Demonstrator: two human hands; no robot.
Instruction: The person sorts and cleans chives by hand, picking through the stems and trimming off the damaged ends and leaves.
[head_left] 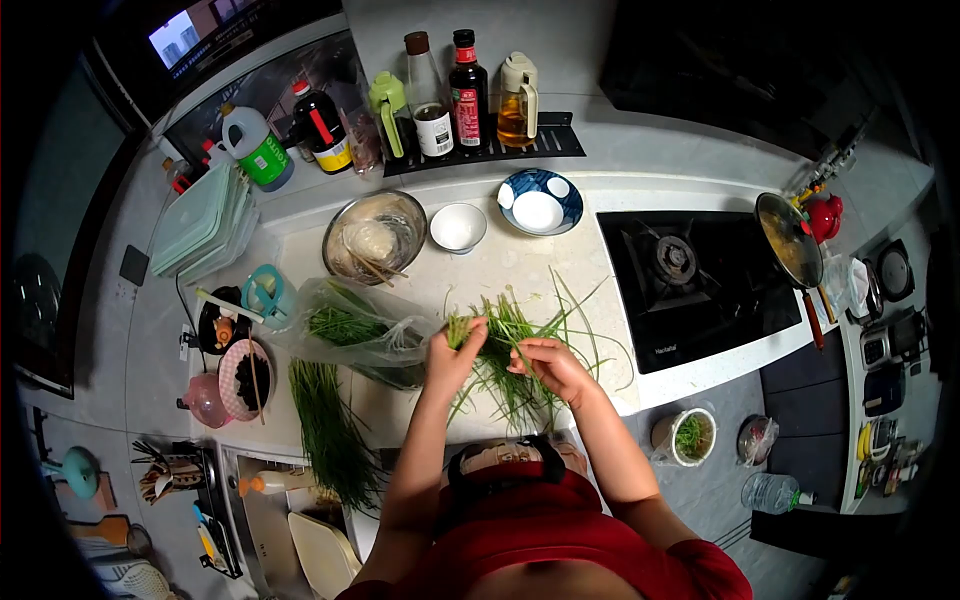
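Over the white counter, my left hand (457,350) is closed round a small bunch of green stalks, their ends showing above the fingers. Just right of it, my right hand (548,366) has thumb and fingers pinched together near some thin green stalks; what lies between the fingertips is too small to make out. Loose green stalks (515,390) are spread on the counter below and around both hands. A clear plastic bag (350,325) with more greens inside lies left of my left hand. A long bundle of greens (328,430) rests at the counter's front left.
Behind the hands stand a metal bowl (345,215) with dough and chopsticks, a white bowl (459,228) and a blue-patterned bowl (560,195). Bottles line a black rack (550,150). A gas stove (720,320) is at the right, a bin (659,437) on the floor below.
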